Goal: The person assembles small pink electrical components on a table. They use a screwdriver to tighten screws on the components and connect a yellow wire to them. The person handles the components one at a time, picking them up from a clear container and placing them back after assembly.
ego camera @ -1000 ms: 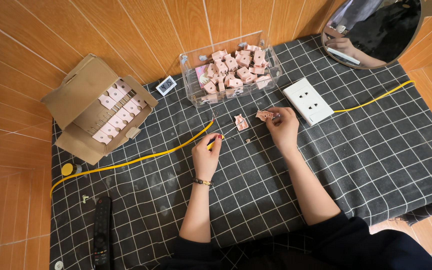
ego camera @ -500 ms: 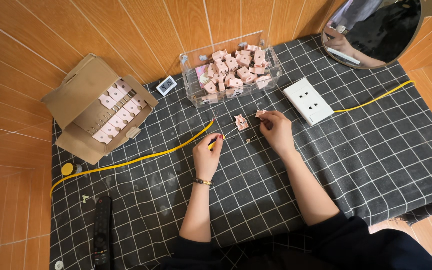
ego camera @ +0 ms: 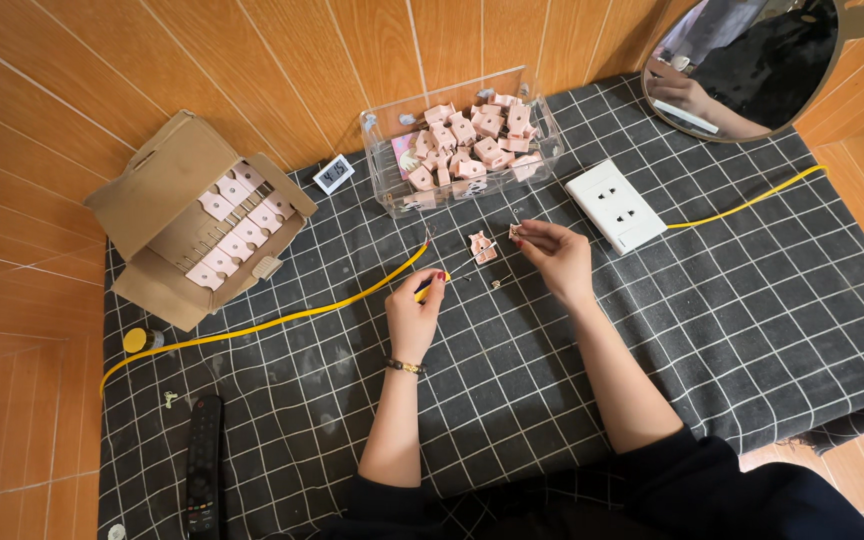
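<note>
My left hand (ego camera: 414, 310) rests on the checked black cloth (ego camera: 752, 330) and grips a thin tool with a yellow handle (ego camera: 430, 287) whose metal tip points toward a small pink plastic part (ego camera: 481, 247) lying on the cloth. My right hand (ego camera: 555, 255) is just right of that part and pinches a tiny metal piece (ego camera: 515, 231) between thumb and fingertips. Another tiny piece (ego camera: 497, 284) lies on the cloth between my hands.
A clear plastic box (ego camera: 382, 165) with several pink parts stands behind my hands. A white socket plate (ego camera: 615, 206) lies to the right, an open cardboard box (ego camera: 152, 195) with pink parts to the left. A yellow cable (ego camera: 272, 322), remote (ego camera: 203, 470), small display (ego camera: 333, 174) and round mirror (ego camera: 752, 60) are around.
My right hand has drawn back slightly from the pink part and now pinches only a tiny metal piece. The left hand has stayed in place with the tool.
</note>
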